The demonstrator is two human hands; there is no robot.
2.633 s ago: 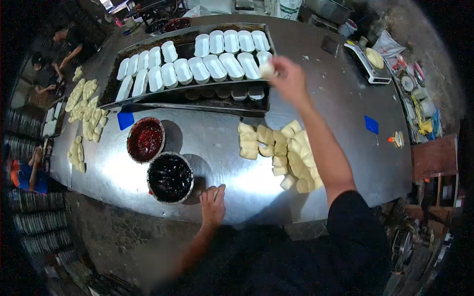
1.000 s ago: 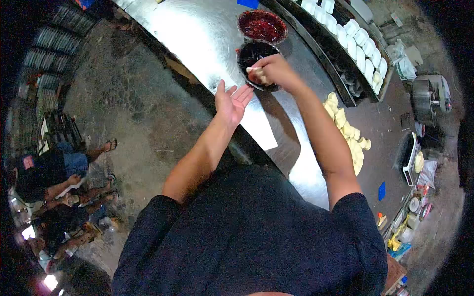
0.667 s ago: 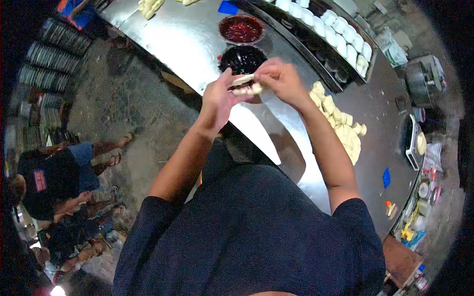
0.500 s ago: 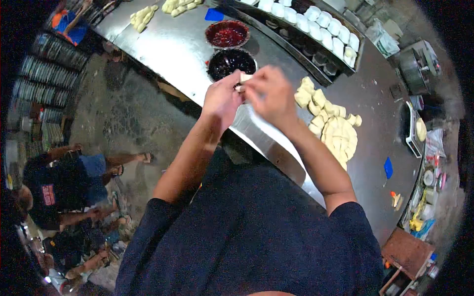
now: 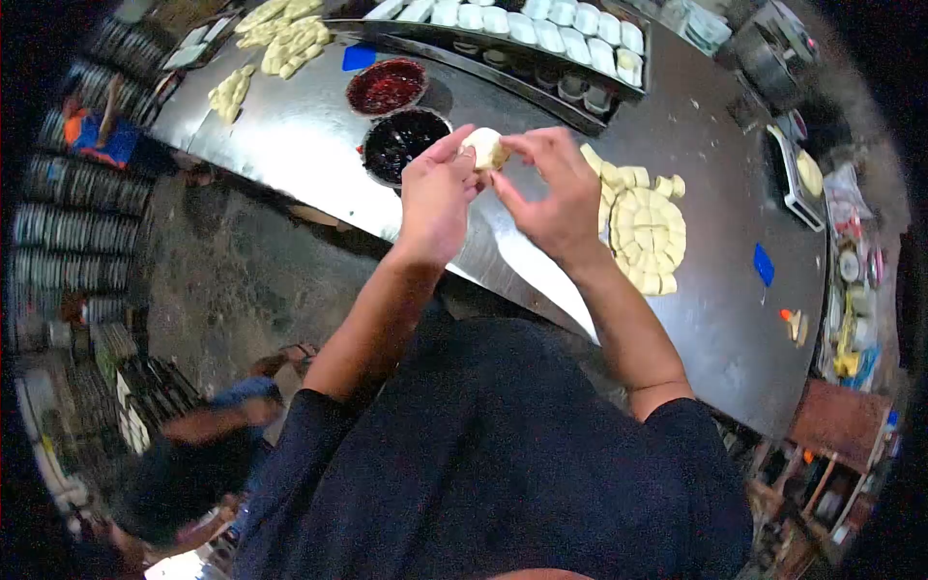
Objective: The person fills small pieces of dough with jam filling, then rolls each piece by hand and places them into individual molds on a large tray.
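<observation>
Between my two hands, above the table's near edge, is a pale piece of dough. My left hand cups it from the left with the fingers curled around it. From the other side, the thumb and fingers of my right hand pinch its edge. Just left of my hands stands a bowl of dark filling, and behind it a bowl of red filling. Cut dough pieces lie in a round cluster on the table to the right of my right hand.
A tray of white paper-lined cups stands on the far side of the metal table. More dough lies at the far left. Blue scrapers and a scale are around. A person is on the floor side at left.
The dough piece now shows round and pale between my hands, where before only small bits of it showed. My view has shifted, and the person at left has moved nearer.
</observation>
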